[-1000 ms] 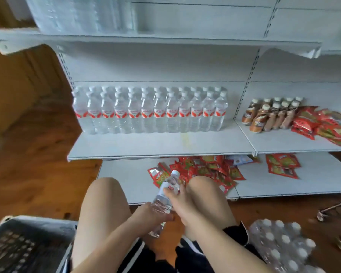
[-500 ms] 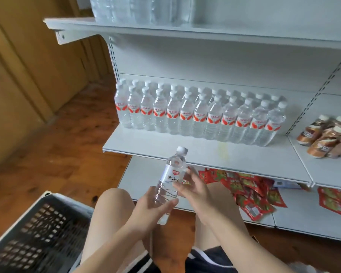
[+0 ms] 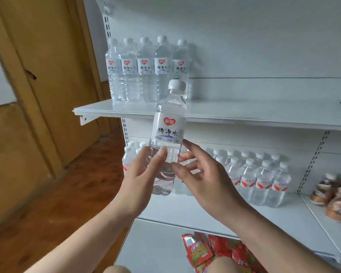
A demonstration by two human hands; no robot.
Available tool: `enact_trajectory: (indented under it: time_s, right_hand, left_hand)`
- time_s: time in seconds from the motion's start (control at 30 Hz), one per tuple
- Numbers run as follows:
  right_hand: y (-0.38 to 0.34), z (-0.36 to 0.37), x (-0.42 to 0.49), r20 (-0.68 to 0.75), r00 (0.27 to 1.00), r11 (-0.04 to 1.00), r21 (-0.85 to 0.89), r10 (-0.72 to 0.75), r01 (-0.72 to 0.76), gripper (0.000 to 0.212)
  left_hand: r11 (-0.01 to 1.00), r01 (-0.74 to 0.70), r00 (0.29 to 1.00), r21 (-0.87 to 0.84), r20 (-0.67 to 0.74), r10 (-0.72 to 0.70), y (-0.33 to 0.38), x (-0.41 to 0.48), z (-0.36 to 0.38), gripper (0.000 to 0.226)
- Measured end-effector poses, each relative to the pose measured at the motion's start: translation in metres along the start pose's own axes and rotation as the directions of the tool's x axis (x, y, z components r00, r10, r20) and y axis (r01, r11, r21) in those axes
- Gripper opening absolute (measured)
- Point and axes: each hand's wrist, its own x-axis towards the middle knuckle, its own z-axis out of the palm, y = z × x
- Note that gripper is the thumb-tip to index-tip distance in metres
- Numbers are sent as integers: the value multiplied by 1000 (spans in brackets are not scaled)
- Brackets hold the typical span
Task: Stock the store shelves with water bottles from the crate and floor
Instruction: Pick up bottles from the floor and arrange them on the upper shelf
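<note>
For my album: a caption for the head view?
Left hand grips a water bottle, right hand touching it, before the upper shelf.

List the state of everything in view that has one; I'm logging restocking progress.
Bottle in hand: upright, capped, off the shelves.
Left hand: grips the bottle's lower half.
Right hand: fingers straight, fingertips touching the bottle.
Upper-shelf bottles: upright, capped.
Lower-shelf bottles: upright, capped, in rows.
Snack packets: lying piled.

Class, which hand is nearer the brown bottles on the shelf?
Right. The right hand sits left of the brown bottles; the left hand, gripping the water bottle, is farther left.
</note>
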Motion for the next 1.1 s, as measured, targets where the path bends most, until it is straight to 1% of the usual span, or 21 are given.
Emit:
enact_trajectory:
  time_s: [0.07,0.17,0.23,0.3,0.33,0.43,0.47,0.53,0.6,0.63,0.67,0.73,0.77,0.8,0.87,0.93,1.0,1.1]
  right_hand:
    - [-13,-8,17,4,999,998,-43,-37,38,59]
    - [-29,-26,50,-7,996,993,-83,-90,89,53]
    - [-37,-41,73,-6,996,993,-76,-92,92,51]
    - [-40,-53,96,-18,995,991,-94,-95,93,52]
    - [-40,-59,107,-31,995,988,-120,-99,95,56]
    - [-34,-74,138,-52,996,983,-169,-74,65,68]
    - [-31,-78,147,-47,997,980,-193,-57,47,69]
    - [-25,-81,164,-41,999,964,-265,-24,13,67]
    - [-16,-81,181,-42,999,952,-307,1,-14,63]
    - [-11,-80,190,-46,999,947,-319,18,-32,59]
    - [-5,-79,199,-51,998,942,-331,38,-53,56]
    - [6,-78,217,-73,995,931,-353,73,-94,51]
    - [12,-77,226,-90,992,923,-368,85,-112,48]
    - [17,-75,235,-106,990,911,-390,98,-132,47]
    - [28,-73,254,-125,984,880,-445,124,-167,45]
    - [38,-70,274,-132,980,854,-483,147,-193,43]
    - [47,-66,290,-127,978,837,-506,166,-207,43]
    - [54,-61,308,-119,978,806,-554,172,-209,41]
  left_hand:
    - [999,-52,999,9,11,52,17,24,5,44]
    - [992,-125,991,13,58,124,38,57,14,45]
    - [990,-141,987,-2,74,140,52,78,18,47]
    - [987,-155,985,42,84,151,62,100,20,49]
    - [981,-171,983,92,87,163,64,112,20,44]
    - [925,-198,980,323,83,181,69,143,18,19]
    - [902,-205,979,380,85,186,69,151,18,16]
    - [853,-220,975,474,92,200,67,168,18,16]
    - [799,-212,975,563,65,213,61,190,17,13]
    - [769,-206,974,605,50,222,57,200,16,16]
    - [733,-196,975,652,45,220,51,211,14,24]
    - [652,-155,984,742,59,167,38,226,11,47]
    - [628,-118,992,770,59,115,30,231,10,58]
    - [624,-71,997,778,48,53,23,234,10,64]
    - [622,2,998,783,33,-46,11,242,10,61]
    - [579,19,994,815,45,-95,5,248,11,50]
    - [543,22,993,840,45,-111,4,250,12,40]
    - [558,16,996,830,36,-83,2,248,10,34]
